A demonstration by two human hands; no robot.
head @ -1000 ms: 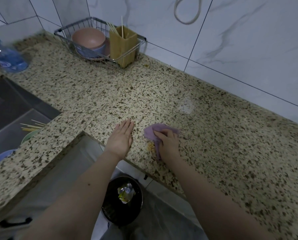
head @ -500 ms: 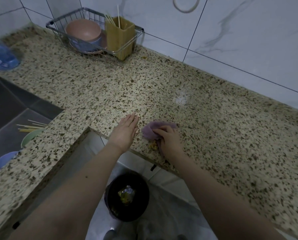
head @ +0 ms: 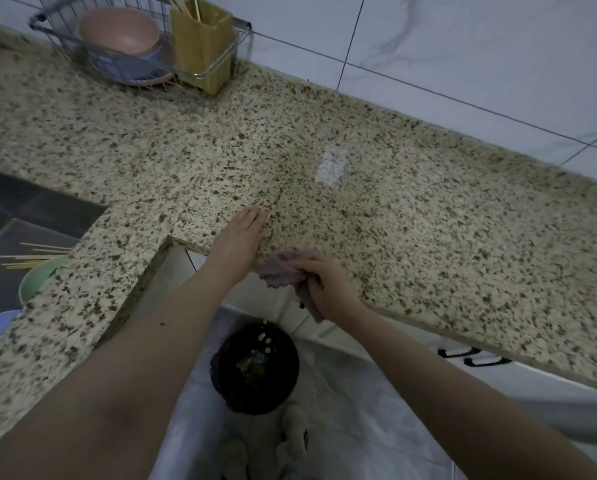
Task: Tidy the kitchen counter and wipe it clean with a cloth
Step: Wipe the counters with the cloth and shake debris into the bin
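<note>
The speckled granite counter fills most of the view. My right hand grips a crumpled purple cloth at the counter's front edge, with part of the cloth hanging over the edge. My left hand lies flat on the counter just left of the cloth, fingers straight and together. Below the edge stands a black waste bin on the floor, with scraps inside and a few crumbs falling into its mouth.
A wire rack at the back holds pink and purple bowls and a yellow utensil holder. At the left, the dark sink holds a green bowl with chopsticks. Tiled wall behind. Cabinet handles sit under the counter.
My right hand has dragged the cloth toward me to the counter's edge, pushing crumbs off into the bin. The left hand has stayed flat in place.
</note>
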